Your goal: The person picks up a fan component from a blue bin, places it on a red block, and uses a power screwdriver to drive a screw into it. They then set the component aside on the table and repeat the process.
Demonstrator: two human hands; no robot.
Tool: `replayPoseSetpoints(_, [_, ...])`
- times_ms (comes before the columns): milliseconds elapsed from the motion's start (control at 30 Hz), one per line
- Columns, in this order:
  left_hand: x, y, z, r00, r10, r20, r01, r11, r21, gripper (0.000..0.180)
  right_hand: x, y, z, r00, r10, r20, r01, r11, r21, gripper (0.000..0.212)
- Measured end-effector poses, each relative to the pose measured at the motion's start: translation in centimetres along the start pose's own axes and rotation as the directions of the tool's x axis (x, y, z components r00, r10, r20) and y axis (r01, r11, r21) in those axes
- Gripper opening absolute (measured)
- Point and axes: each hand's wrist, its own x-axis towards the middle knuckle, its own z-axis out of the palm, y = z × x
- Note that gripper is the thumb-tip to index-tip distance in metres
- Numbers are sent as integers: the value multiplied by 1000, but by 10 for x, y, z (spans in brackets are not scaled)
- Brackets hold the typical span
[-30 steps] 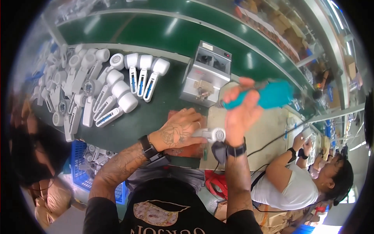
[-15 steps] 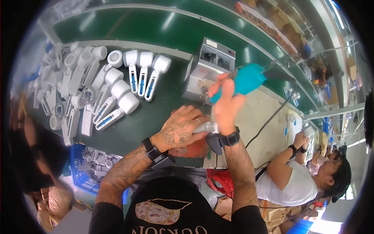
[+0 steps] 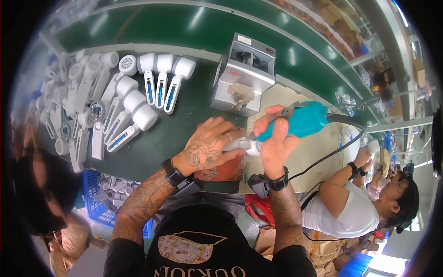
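My right hand (image 3: 276,143) is wrapped round a teal electric screwdriver (image 3: 302,121), held nearly level with its tip toward the left. My left hand (image 3: 210,144) grips a white handheld-fan body (image 3: 237,145) against a reddish mat (image 3: 217,171) at the table's near edge. The screwdriver's tip is at the fan body, close to my left fingers; the exact contact point is hidden. A round grilled end of the fan (image 3: 254,147) shows beside my right hand.
Behind my hands stands a grey metal screw feeder (image 3: 244,76). White fans (image 3: 168,87) lie in rows and heaps at the left. A blue crate (image 3: 99,210) of parts sits below. A black cable (image 3: 323,159) runs right, near a co-worker in a white shirt (image 3: 353,210).
The screwdriver has come down and away from the screw feeder to the fan body. My left hand still holds the fan. The view has shifted slightly.
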Motion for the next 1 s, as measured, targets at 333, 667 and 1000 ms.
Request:
replayPoseSetpoints(333, [3,3,0,998,-54,35,54,998,20,37,-2,17,-3,998,-9,61,3,996,91,39])
replayPoseSetpoints(667, [2,0,0,1000,-18,0,18,1000,14,36,12,11,4,999,21,33,-21,1000,8,40])
replayPoseSetpoints(1000, [-1,3,-1,1000,-22,5,22,1000,-13,37,70,24,43,966,-258,-3,257,965,-43,27])
